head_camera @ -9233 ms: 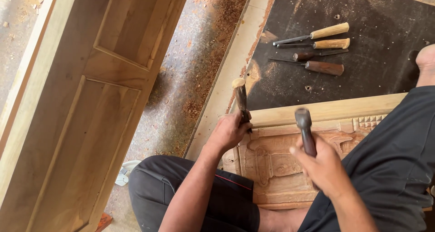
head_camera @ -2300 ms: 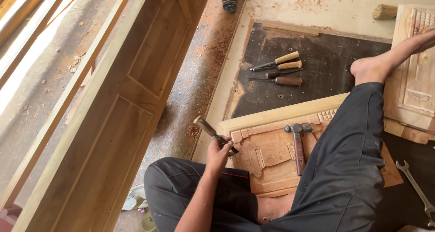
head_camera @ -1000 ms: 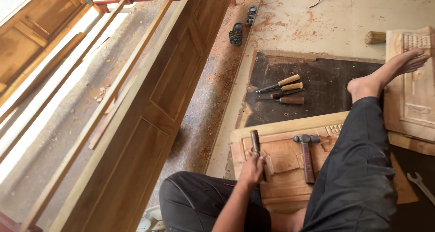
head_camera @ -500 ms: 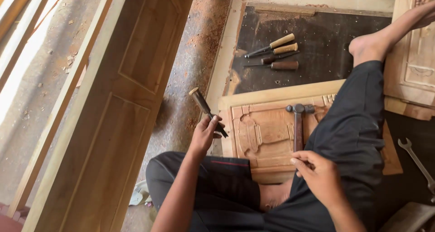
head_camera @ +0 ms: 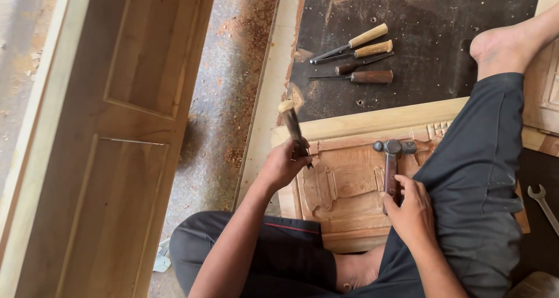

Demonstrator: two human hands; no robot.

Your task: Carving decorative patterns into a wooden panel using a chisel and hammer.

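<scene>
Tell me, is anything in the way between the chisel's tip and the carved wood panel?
Nothing visible is. The left hand holds the chisel tilted, tip down at the carved wood panel, though the fingers hide the very tip. The hammer, gripped by the right hand, lies further right on the panel.

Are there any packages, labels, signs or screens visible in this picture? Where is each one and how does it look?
None clearly visible. Only a small white crumpled scrap lies on the floor beside the person's knee, possibly a wrapper; too small to tell.
</scene>
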